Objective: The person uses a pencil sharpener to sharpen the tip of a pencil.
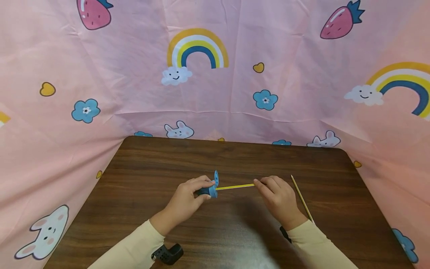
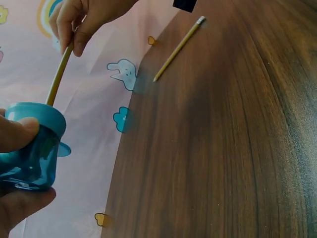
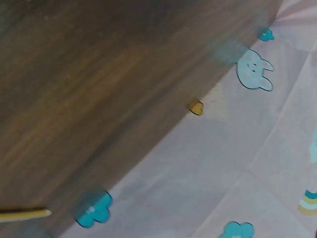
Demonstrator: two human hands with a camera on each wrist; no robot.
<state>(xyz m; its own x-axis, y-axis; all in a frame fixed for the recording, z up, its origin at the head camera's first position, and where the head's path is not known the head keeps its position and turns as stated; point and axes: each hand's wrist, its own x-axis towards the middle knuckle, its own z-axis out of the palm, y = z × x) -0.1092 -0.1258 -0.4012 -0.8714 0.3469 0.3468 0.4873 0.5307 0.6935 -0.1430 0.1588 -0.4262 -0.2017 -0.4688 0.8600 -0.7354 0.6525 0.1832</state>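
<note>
My left hand [image 1: 184, 200] grips a blue pencil sharpener [image 1: 213, 191] with a translucent container, its round lid [image 1: 216, 178] flipped up. One end of a yellow pencil [image 1: 235, 186] meets the sharpener's top; how deep it goes is hidden. In the head view my right hand [image 1: 279, 200] pinches the pencil's other end between thumb and fingers. The left wrist view has the sharpener [image 2: 37, 148] between the left thumb and fingers, and the right hand [image 2: 86, 22] above on the pencil [image 2: 59, 77]. Neither hand appears in the right wrist view.
A second pencil [image 1: 301, 198] with a white end lies on the dark wooden table [image 1: 161, 160], right of my right hand and partly behind the sleeve. Printed pink cloth [image 1: 134, 67] hangs along the table's far edge and sides.
</note>
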